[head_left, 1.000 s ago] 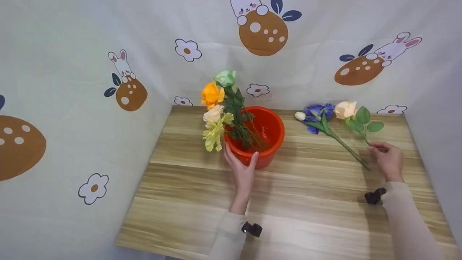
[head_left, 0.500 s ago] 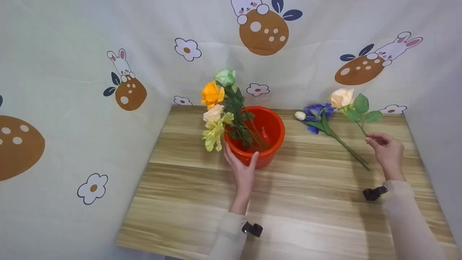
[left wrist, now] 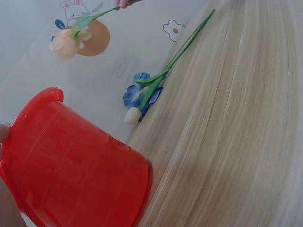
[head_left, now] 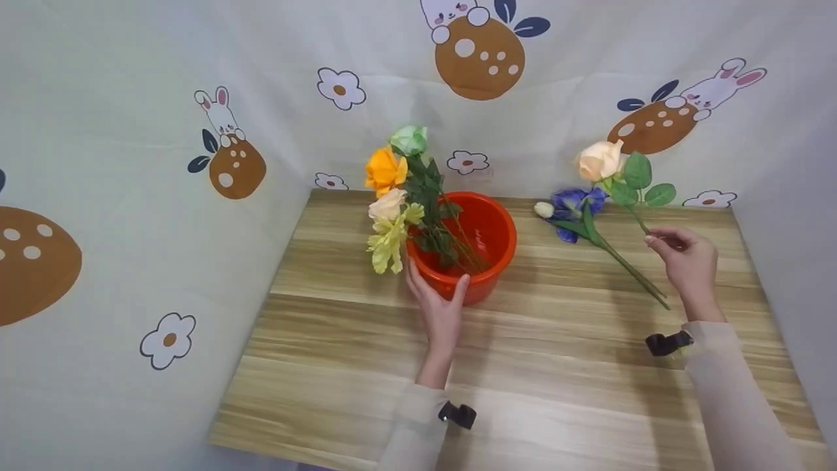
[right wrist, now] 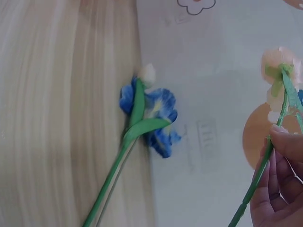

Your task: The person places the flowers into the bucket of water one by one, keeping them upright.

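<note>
An orange-red plastic bucket (head_left: pixel 480 288) stands on the wooden table, with several artificial flowers leaning out over its left rim. My left hand (head_left: pixel 439 313) rests against the bucket's front left side, fingers along the wall and thumb near the rim. Over the right of the table my right hand (head_left: pixel 690 261) pinches the green stem of a peach artificial rose (head_left: pixel 600 161), held above the tabletop with its bloom to the upper left. In the right wrist view thumb and fingers close on that stem (right wrist: pixel 265 163). Part of the left hand's fingers is hidden by the bucket.
A blue-purple artificial iris (head_left: pixel 575 206) and a white tulip bud (head_left: pixel 543 209) lie on the table (head_left: pixel 340 366) near the back wall, their stems toward the front right. A printed cloth (head_left: pixel 556 118) hangs behind. The bucket's flowers include an orange bloom (head_left: pixel 386 171) and a pale green one (head_left: pixel 410 140).
My right hand has lifted the peach rose off the table and carried it up and to the left. The left hand, bucket, iris and tulip stay in place.
</note>
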The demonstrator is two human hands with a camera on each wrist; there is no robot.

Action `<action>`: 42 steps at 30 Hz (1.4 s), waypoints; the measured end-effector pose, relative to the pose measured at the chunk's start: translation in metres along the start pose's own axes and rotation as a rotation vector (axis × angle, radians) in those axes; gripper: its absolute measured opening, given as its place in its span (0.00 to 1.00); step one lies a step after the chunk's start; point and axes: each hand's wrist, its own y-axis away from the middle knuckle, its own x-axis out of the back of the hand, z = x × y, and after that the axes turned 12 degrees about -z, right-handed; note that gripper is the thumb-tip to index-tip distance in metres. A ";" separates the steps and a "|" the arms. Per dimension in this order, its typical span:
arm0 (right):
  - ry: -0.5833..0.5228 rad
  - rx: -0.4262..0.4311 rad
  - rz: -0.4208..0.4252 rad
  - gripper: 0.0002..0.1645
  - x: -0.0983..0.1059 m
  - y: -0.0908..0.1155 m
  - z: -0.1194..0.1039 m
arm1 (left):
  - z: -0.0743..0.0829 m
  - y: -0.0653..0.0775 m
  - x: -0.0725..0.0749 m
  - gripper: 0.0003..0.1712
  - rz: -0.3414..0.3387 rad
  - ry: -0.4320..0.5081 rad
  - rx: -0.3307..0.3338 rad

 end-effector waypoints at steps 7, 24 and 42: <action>-0.062 0.028 -0.011 0.15 -0.009 0.000 -0.017 | 0.001 0.000 0.000 0.60 -0.009 0.003 0.017; -0.165 0.232 -0.077 0.13 -0.041 0.000 -0.063 | 0.003 -0.001 -0.001 0.59 0.009 -0.021 -0.003; -0.308 0.366 -0.204 0.13 -0.090 0.004 -0.129 | 0.002 -0.001 0.000 0.59 0.003 -0.004 0.010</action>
